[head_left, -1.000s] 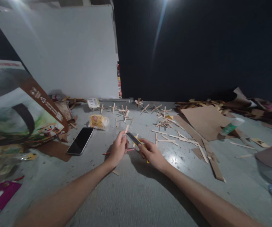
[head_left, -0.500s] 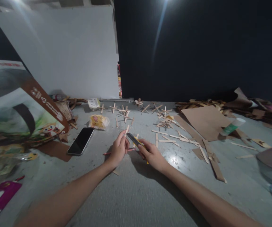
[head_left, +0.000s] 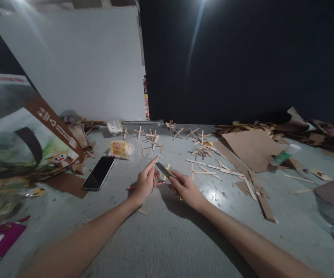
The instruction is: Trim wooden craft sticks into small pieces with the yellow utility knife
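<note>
My left hand (head_left: 146, 184) pinches a small wooden craft stick (head_left: 157, 158), its tip pointing up and away. In my right hand (head_left: 184, 189) is a yellow and black utility knife (head_left: 165, 171), its blade end close beside the stick and my left fingertips. Whether the blade touches the stick, I cannot tell. A thin reddish pencil (head_left: 130, 188) lies on the table, partly behind my left hand. Just beyond the knife another craft stick (head_left: 167, 167) lies flat. Farther back stand several crossed-stick pieces (head_left: 154, 139).
A phone (head_left: 99, 173) and a yellow plastic packet (head_left: 121, 150) lie to the left, near a large printed bag (head_left: 39, 146). Loose craft sticks (head_left: 206, 172), brown cardboard (head_left: 252, 148) and a green-and-white glue stick (head_left: 285, 155) are on the right. Dark and white panels close off the back.
The stick in my left hand has turned slightly, its tip now leaning more to the right. My left index finger is stretched farther along it. The knife has hardly moved.
</note>
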### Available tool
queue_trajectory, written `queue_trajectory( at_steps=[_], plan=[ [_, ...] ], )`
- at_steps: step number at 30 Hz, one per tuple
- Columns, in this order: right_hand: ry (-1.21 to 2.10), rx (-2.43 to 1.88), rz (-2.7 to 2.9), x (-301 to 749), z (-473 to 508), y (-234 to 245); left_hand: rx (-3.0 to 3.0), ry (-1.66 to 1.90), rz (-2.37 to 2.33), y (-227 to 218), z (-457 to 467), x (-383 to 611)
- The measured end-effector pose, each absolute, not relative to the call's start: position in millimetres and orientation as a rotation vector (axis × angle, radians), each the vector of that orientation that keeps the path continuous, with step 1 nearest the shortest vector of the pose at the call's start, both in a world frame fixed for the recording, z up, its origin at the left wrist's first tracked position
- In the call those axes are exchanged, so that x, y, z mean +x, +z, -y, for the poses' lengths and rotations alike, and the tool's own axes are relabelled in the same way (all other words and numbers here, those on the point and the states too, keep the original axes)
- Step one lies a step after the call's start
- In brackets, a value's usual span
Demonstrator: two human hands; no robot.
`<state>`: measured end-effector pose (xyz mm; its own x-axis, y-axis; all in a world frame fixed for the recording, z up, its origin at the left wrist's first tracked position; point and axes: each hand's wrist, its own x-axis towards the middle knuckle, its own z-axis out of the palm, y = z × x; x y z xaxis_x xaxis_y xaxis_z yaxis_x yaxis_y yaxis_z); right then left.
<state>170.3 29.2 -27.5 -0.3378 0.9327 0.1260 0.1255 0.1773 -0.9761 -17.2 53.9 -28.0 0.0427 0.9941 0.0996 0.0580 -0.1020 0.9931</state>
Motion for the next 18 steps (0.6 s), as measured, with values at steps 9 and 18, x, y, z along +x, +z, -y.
queue_trajectory(
  at_steps=[9,18],
  plan=[
    [1.287,-1.003,1.631,170.8,-28.1,-23.6,1.428,1.187,-1.188,-25.0,-51.0,-17.0],
    [1.349,-0.994,1.565,170.0,-27.5,-22.1,1.537,1.147,-1.163,-34.1,-56.5,-22.2]
  ],
)
